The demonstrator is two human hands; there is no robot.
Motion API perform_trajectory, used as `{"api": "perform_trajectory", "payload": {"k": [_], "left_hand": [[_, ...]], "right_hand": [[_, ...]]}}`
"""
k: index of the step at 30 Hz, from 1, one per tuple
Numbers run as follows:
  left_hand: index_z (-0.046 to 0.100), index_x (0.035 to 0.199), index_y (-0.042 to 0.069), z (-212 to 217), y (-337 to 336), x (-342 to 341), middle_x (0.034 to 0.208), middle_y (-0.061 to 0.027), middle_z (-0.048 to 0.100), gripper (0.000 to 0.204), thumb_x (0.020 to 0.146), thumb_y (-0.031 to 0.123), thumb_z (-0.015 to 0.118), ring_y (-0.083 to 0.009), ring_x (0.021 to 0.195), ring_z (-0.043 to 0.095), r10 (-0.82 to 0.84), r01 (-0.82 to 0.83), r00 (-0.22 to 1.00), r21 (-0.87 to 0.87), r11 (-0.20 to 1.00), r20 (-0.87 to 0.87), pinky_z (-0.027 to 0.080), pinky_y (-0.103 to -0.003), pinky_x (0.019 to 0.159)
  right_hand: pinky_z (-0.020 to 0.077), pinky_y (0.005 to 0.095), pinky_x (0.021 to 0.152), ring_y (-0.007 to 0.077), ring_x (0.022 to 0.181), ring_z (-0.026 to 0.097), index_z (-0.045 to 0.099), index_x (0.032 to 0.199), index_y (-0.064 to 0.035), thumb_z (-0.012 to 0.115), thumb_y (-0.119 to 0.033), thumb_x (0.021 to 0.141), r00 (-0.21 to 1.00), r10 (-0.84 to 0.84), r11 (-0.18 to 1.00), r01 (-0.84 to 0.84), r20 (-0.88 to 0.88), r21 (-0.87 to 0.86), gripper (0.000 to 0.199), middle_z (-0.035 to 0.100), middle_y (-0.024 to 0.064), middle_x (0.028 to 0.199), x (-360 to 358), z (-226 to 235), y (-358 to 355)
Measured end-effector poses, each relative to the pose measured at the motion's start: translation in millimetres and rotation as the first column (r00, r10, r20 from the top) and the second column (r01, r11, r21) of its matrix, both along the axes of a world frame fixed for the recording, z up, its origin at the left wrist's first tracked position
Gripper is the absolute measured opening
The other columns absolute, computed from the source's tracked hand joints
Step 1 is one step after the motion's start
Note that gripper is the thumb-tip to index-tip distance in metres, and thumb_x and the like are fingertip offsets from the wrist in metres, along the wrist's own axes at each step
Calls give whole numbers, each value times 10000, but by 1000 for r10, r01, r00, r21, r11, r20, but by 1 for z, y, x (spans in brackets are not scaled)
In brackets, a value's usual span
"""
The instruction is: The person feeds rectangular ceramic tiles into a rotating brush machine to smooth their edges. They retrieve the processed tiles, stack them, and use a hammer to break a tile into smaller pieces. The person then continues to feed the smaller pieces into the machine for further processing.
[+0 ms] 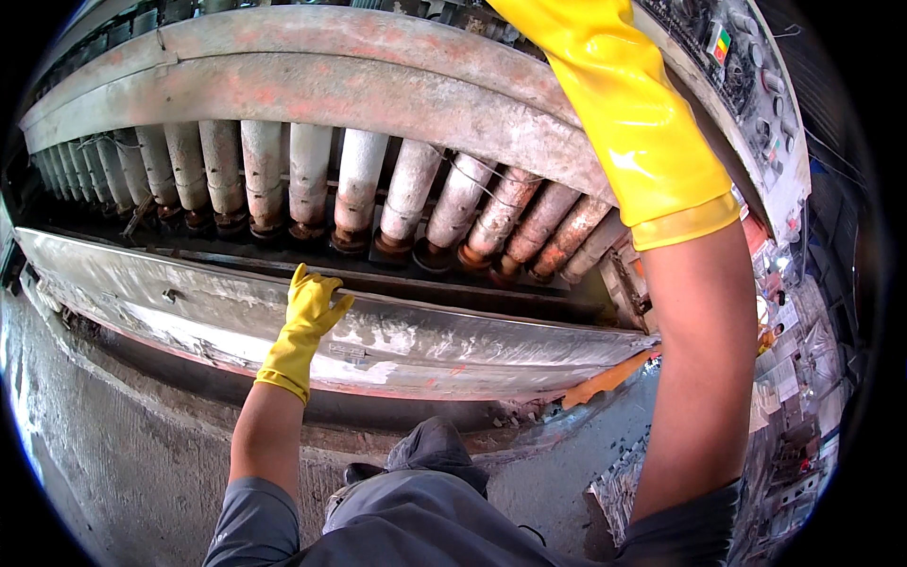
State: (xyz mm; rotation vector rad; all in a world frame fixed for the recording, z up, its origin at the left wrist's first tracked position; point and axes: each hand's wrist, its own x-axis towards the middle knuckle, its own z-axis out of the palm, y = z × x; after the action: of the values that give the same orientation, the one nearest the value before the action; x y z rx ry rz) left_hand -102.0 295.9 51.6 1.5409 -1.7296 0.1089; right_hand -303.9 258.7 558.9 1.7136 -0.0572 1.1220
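Gloves, yellow rubber, cover both hands. The left hand (310,304) lies flat and open, fingers spread, on the upper edge of the long metal trough (142,293) at the machine's front, gripping nothing. The right hand runs up out of the top of the view, so only its glove cuff (652,161) shows and I cannot tell what it holds. The trough's long axis runs left to right, bowed by the lens, directly below the row of crusted cylinders (359,184) under the curved hood (312,85). The trough's edge looks wet and caked; my judgement is that the palm could slip toward the cylinders.
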Motion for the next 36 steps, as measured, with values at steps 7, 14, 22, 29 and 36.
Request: {"api": "perform_trajectory", "payload": {"k": [7, 14, 22, 29, 36], "left_hand": [[754, 1043, 50, 10, 4, -5, 956, -120, 735, 431, 804, 407, 777, -307, 983, 681, 12, -13, 999, 26, 1000, 36, 320, -512, 1183], [750, 1034, 52, 11, 7, 1, 942, -112, 732, 413, 800, 391, 784, -305, 975, 678, 22, -23, 998, 18, 1000, 51, 321, -519, 1180], [746, 1013, 53, 7, 2, -8, 900, -111, 716, 400, 803, 392, 779, -318, 939, 670, -22, 23, 999, -48, 999, 24, 337, -526, 1164], [746, 1005, 50, 7, 14, 18, 881, -108, 712, 396, 800, 387, 782, -315, 931, 669, 44, -40, 997, -51, 998, 62, 340, -520, 1163], [742, 1021, 41, 8, 5, -4, 880, -109, 704, 406, 825, 395, 780, -325, 911, 666, -20, 22, 999, -64, 998, 34, 335, -534, 1161]], "right_hand": [[525, 478, 977, 447, 1096, 640, 657, 1219, 53, 719, -266, 870, 1000, -27, 999, 27, -1, 32, 477, 596, 308, 1322, 0, 1, 3], [523, 481, 980, 445, 1101, 640, 664, 1211, 50, 723, -273, 868, 1000, 15, 999, -14, 13, -45, 474, 619, 308, 1292, 3, 1, -7], [521, 480, 982, 444, 1094, 643, 668, 1202, 51, 721, -273, 869, 1000, -23, 1000, 23, 5, 13, 467, 625, 302, 1282, -1, 5, 0], [530, 480, 962, 442, 1067, 652, 673, 1193, 46, 718, -271, 870, 998, 36, 999, -38, 57, 25, 455, 634, 290, 1267, 12, -3, -9], [535, 484, 942, 436, 1048, 656, 671, 1187, 43, 720, -262, 868, 999, -3, 1000, 2, 32, 30, 444, 638, 283, 1255, 3, 3, 1]]}}
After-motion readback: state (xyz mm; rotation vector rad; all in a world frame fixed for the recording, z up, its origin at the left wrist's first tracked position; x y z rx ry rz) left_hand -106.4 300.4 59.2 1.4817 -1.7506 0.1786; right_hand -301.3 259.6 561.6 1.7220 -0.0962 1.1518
